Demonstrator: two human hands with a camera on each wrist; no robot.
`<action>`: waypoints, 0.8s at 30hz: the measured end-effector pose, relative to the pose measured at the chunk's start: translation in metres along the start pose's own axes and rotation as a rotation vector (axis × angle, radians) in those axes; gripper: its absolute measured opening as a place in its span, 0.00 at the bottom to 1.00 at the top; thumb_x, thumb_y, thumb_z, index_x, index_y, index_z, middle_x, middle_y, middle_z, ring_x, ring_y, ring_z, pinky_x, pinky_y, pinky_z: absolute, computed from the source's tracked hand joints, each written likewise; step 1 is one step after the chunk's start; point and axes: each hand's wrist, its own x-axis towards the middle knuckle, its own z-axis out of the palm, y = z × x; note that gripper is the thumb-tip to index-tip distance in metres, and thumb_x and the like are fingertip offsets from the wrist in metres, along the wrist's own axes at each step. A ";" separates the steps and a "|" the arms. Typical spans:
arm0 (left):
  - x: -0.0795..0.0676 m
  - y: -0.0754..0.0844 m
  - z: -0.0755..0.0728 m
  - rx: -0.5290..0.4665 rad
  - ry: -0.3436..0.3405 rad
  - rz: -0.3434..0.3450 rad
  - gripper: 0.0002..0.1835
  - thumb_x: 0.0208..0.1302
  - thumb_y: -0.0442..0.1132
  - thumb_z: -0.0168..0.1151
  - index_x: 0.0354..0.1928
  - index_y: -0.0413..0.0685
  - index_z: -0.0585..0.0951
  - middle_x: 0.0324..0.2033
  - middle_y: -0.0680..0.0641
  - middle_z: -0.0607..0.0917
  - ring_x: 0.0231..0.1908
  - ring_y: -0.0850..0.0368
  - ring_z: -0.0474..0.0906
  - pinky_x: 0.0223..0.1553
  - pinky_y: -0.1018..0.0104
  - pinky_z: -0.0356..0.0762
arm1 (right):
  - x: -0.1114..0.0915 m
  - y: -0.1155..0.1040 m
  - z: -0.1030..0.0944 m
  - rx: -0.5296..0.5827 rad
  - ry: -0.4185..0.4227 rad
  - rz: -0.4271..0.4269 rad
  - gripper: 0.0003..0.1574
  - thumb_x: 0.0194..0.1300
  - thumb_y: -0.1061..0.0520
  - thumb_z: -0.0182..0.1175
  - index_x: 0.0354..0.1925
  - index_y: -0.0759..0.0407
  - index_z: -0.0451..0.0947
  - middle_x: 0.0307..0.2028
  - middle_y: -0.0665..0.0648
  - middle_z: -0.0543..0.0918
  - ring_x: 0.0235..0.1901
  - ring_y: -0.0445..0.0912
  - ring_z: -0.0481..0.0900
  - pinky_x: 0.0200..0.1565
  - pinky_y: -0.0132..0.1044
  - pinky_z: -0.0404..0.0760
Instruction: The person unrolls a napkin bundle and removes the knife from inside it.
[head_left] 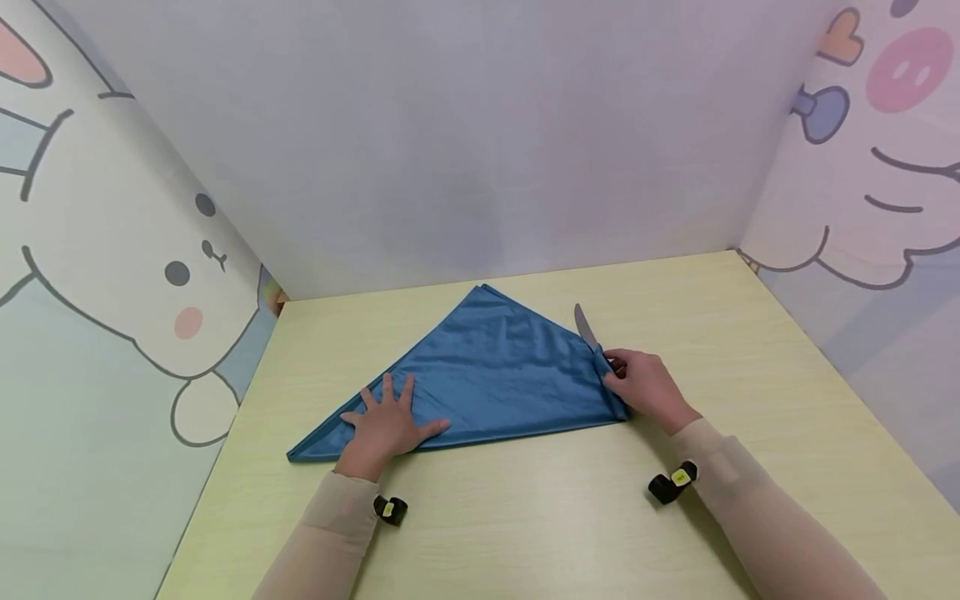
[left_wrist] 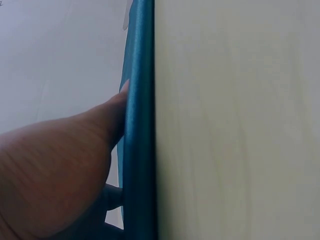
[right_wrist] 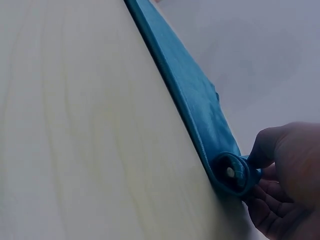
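A blue satiny cloth [head_left: 495,375], folded into a triangle, lies on the table with its long edge toward me. Its right end is turned over into a small roll, and a knife [head_left: 585,323] sticks out of the far end with its blade pointing away. My right hand [head_left: 651,390] grips this roll between thumb and fingers. Inside the roll's near end, the right wrist view shows a pale rounded tip [right_wrist: 230,172], perhaps of a handle. My left hand [head_left: 384,429] rests flat on the left part of the cloth, fingers spread.
The light wooden table [head_left: 525,517] ends at a pale back wall [head_left: 480,150]. Cartoon-printed panels [head_left: 112,275] stand along both sides. Each wrist carries a small black camera [head_left: 672,482].
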 end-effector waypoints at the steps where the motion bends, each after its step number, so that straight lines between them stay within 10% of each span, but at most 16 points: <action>1: 0.000 0.000 0.000 0.001 0.000 0.000 0.61 0.48 0.83 0.45 0.77 0.53 0.46 0.73 0.33 0.42 0.66 0.19 0.38 0.49 0.16 0.44 | 0.000 0.000 0.000 -0.001 -0.002 0.004 0.25 0.59 0.59 0.59 0.55 0.67 0.78 0.36 0.61 0.85 0.33 0.50 0.82 0.39 0.48 0.80; 24: -0.001 -0.012 0.001 0.003 -0.009 -0.016 0.63 0.46 0.85 0.44 0.77 0.54 0.45 0.74 0.33 0.41 0.66 0.19 0.37 0.48 0.16 0.44 | 0.000 -0.004 -0.001 0.042 -0.079 0.029 0.26 0.63 0.60 0.56 0.58 0.70 0.74 0.40 0.62 0.82 0.37 0.51 0.79 0.42 0.49 0.79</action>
